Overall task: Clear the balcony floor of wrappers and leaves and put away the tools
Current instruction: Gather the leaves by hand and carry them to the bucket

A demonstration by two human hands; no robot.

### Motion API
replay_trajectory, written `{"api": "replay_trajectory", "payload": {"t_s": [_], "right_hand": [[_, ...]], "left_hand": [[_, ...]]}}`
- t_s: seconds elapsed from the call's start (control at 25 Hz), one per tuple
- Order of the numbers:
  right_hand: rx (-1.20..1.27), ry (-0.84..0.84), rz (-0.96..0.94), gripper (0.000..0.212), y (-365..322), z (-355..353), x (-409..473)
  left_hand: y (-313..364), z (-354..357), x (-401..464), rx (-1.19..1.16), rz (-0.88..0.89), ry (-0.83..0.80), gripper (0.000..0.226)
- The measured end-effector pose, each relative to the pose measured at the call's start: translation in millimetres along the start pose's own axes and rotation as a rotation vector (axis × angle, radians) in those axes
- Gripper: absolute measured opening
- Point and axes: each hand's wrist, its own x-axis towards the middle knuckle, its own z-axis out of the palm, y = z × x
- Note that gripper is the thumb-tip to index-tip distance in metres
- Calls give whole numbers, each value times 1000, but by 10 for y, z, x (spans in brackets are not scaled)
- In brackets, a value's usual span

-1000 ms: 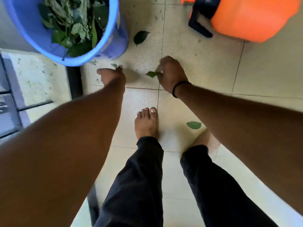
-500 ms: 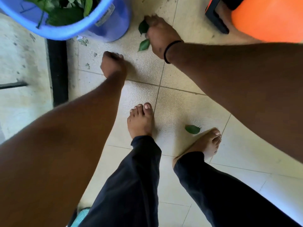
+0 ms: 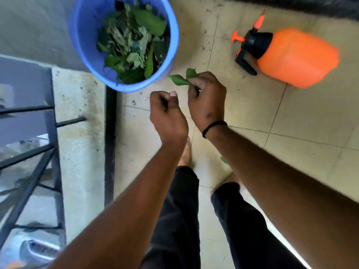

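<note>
Leaves (image 3: pixel 181 78): two green blades, being pinched in the fingertips of the right hand (image 3: pixel 206 101), sticking out toward 10 o'clock and lying just beside the rim of the bucket (image 3: pixel 172 35), not yet over its mouth. Right hand: fingers curling round the stems, a black band on the wrist. Left hand (image 3: pixel 168 115): hanging at 8 o'clock of the right, close to it, fingers curling inward in a loose fist; whether it is holding small scraps cannot be told, since nothing is showing between the fingers. Bucket: blue, standing at 11 o'clock of the hands, already carrying a heap of green and dried leaves. Step in hand, as judged: carrying the leaves over the rim and dropping them in. Doing it well is meaning bringing the pinch clear over the opening before letting go, since light blades released at the rim are likely fluttering back to the tiles (image 3: pixel 252 117); the left fist, if it is holding bits, is wanting emptying over the same spot. Further out: an orange sprayer (image 3: pixel 297 57) lying on its side at 2 o'clock, well apart, a tool still waiting to be put away; dark crumbs lying on the tiles below the bucket; a black railing (image 3: pixel 48 148) running at 9 o'clock.
</note>
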Motion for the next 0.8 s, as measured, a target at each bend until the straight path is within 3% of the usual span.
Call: {"api": "replay_trajectory", "payload": {"t_s": [0.08, 0.16, 0.28, 0.36, 0.44, 0.52, 0.6, 0.72, 0.8], "right_hand": [[103, 18, -19, 23, -489, -55, 112], [182, -133, 14, 29, -854, -33, 266], [266, -378, 111, 58, -1090, -37, 428], [303, -273, 188, 54, -962, -162, 425], [322, -105, 300, 42, -612, -355, 243], [309, -10, 465, 28, -145, -587, -100], [342, 48, 791, 23, 453, -811, -549], [235, 91, 1213, 14, 1517, -1119, -1372], [184, -3, 1299, 9, 2101, -1125, -1785]], "left_hand": [[484, -276, 107, -59, 116, 109, 26], [740, -422, 438, -7, 165, 168, 16], [886, -512, 756, 261, 175, 223, 54], [845, -543, 654, 407, 174, 281, 62], [695, -446, 276, 528, 205, 313, 55], [358, -321, -222, 478, 130, 127, 40], [-248, -193, -522, 515, -158, -136, 34], [-950, 44, -972, 852, -159, -330, 63], [-1270, 262, -1221, 918, -241, -558, 37]]}}
